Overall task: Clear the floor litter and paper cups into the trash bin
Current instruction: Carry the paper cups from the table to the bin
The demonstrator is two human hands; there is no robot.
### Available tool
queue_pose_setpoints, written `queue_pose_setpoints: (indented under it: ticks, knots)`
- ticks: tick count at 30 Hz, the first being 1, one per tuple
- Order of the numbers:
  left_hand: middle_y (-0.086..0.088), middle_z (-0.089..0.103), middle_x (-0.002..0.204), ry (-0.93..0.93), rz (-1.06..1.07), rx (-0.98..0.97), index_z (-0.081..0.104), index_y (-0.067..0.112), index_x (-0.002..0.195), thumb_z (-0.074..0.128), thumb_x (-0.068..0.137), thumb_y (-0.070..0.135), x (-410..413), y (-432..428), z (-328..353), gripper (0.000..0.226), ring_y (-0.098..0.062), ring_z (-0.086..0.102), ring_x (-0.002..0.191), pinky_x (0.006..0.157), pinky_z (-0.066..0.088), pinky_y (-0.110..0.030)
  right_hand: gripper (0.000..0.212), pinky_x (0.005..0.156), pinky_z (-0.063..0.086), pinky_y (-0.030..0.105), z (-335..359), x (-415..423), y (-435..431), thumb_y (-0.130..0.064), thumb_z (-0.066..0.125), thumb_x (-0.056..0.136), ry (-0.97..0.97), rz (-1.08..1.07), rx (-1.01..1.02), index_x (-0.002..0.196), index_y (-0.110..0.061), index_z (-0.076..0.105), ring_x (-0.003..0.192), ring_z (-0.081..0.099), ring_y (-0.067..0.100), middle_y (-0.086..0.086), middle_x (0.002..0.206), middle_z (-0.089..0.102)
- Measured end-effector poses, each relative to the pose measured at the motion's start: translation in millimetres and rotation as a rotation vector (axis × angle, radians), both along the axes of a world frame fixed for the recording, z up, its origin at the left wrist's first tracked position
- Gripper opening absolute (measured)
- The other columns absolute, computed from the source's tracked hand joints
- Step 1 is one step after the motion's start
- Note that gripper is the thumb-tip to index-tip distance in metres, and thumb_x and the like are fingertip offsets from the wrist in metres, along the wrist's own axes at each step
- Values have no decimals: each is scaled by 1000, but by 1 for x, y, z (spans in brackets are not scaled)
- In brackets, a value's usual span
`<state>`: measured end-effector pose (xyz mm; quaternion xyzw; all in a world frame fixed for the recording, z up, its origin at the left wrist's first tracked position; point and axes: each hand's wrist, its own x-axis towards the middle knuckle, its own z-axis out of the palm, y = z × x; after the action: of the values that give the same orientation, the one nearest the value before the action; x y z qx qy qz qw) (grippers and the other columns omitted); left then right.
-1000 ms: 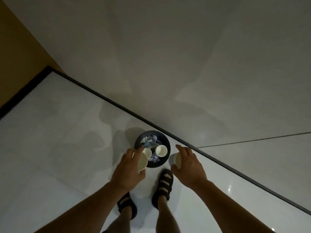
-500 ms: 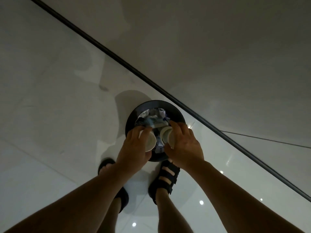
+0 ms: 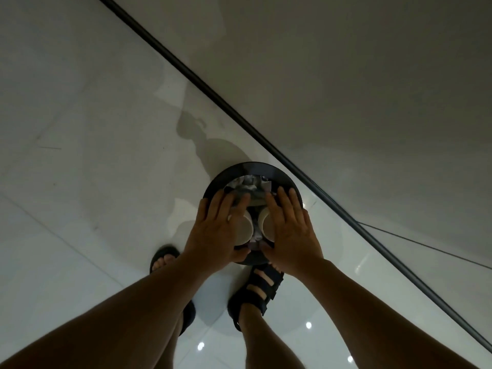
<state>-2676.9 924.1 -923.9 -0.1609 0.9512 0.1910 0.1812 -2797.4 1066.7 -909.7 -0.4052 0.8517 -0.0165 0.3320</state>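
Flat left hand (image 3: 215, 230) and right hand (image 3: 290, 230) press paper cups (image 3: 244, 228) into bin (image 3: 241, 169).

Left hand (image 3: 215, 230) and right hand (image 3: 291, 233) are lying flat over the trash bin (image 3: 235, 171).
Fingers are extending straight, each hand covering one paper cup: left cup (image 3: 244, 227), right cup (image 3: 267, 225), side by side. Crumpled paper (image 3: 249, 185) is filling the round black bin, which is standing on the tiled floor (image 3: 93, 182) just ahead of the sandals (image 3: 262, 288).

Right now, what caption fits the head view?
Left hand and right hand press white paper cups into round black trash bin.
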Motion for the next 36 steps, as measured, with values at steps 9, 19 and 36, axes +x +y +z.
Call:
queue_pose_setpoints:
  ticks: [9,19,36]
  knots:
    - [-12,40,143,19,119,-15,29,15,145,54,65,71,-10,-20,139,101,-34,38,132,96,40,-49,105,115,-6,41,125,-17,16,-55,61,85,-3,-70,6,153,-31,-15,140,-35,19,-1,160,-22]
    - [-2,19,154,90,-102,-21,16,24,149,53,73,70,-35,-11,343,97,-26,15,142,108,29,-51,93,118,-1,50,331,17,52,-71,45,86,86,-335,33,154,-33,-6,146,-25,23,0,162,-17]
    - [1,15,157,232,-799,-24,12,29,149,41,76,76,25,191,535,92,-22,9,143,113,17,-47,90,120,6,51,520,266,252,-72,41,87,253,-1215,21,155,-34,-6,148,-20,24,0,163,-15]
